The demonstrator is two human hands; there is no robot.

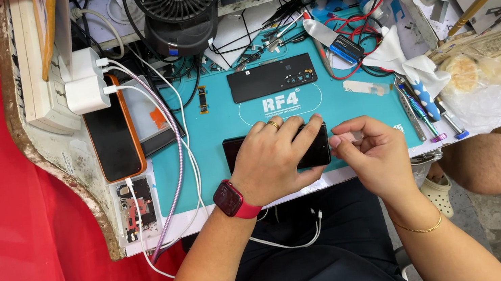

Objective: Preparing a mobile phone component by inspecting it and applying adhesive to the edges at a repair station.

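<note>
**Two hands on a dark phone at a crowded repair bench**

The left hand lies palm-down over a black phone, its fingers spread flat and pressing the device against the teal work mat; a ring shows on one finger and a red smartwatch sits on the wrist. The right hand is just beside the phone's right end, fingers curled with thumb and fingertips pinched close together; whether they grip something small there cannot be told. A thin gold bracelet circles that wrist.

The phone rests at the near edge of the mat. Farther up the mat lies a black rectangular phone panel, apart from the hands. To the left, off the mat, an orange-cased phone lies screen up below white charger plugs. A black fan stands at the back, and pens and tools cluster near crumpled tissue on the right.
</note>
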